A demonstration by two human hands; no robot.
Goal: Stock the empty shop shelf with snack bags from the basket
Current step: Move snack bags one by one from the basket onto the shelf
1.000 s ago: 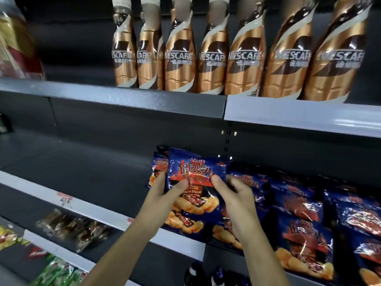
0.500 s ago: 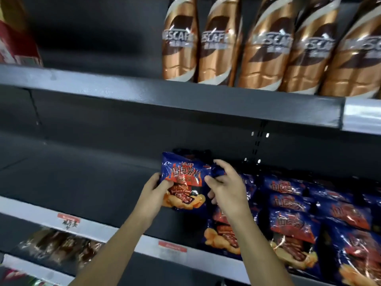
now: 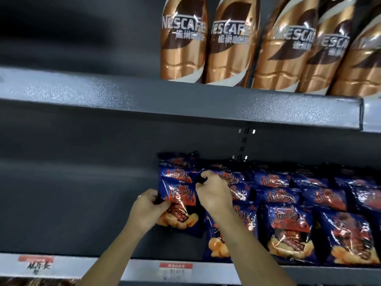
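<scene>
One blue snack bag (image 3: 179, 196), pinched by left hand (image 3: 147, 209) and right hand (image 3: 214, 195), sits beneath five coffee bottles (image 3: 228, 48).

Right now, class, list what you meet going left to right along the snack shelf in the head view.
bare shelf → left hand → held snack bag → right hand → stocked snack bags

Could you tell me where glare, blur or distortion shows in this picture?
Head view: glare streaks the snack bags and coffee bottles; the upper left is dark and smeared; the wide lens tilts the bottles; the price labels are blurred.
</scene>
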